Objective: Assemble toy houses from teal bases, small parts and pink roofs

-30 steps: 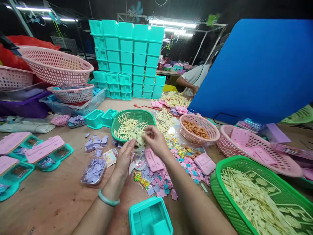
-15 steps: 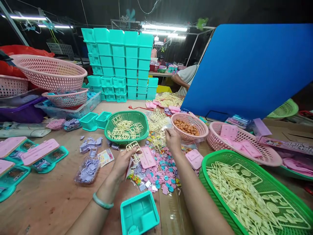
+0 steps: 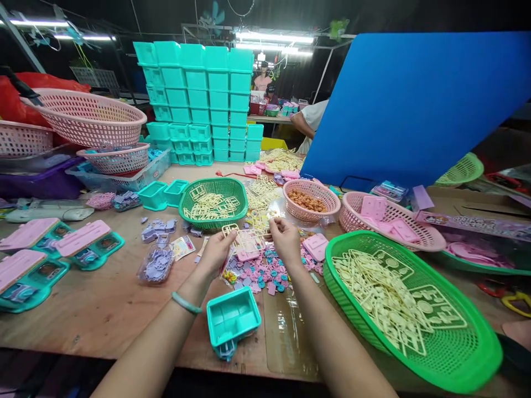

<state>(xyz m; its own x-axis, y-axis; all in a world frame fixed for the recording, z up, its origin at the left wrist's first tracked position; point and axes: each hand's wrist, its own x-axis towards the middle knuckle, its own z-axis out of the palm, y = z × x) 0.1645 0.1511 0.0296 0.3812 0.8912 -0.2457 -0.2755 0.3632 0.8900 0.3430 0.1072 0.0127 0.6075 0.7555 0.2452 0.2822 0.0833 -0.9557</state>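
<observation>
My left hand [image 3: 215, 254] is closed around a cream plastic parts frame [image 3: 230, 228], gripped between thumb and fingers. To its right, my right hand [image 3: 286, 242] has its fingertips pinched together; what they hold, if anything, is too small to make out. Between and below the hands lie a pink plastic panel [image 3: 248, 254] and a heap of small pink, blue and lilac parts [image 3: 269, 272]. Nearer to me stands a turquoise box [image 3: 233, 316], its open top facing up. Beyond my left hand, a dark green basket [image 3: 213, 221] holds more cream frames.
At right sits a large green basket [image 3: 344, 293] of cream parts. Behind it are pink baskets [image 3: 348, 221] and a leaning blue board [image 3: 415, 110]. Turquoise boxes [image 3: 199, 99] are stacked at the back. Pink-topped assemblies [image 3: 83, 237] lie left. A co-worker's arm [image 3: 303, 126] shows behind the board.
The view has shifted, showing more of the table's front edge. My two hands are closer together now, both over the parts heap. My left hand still grips the cream frame.
</observation>
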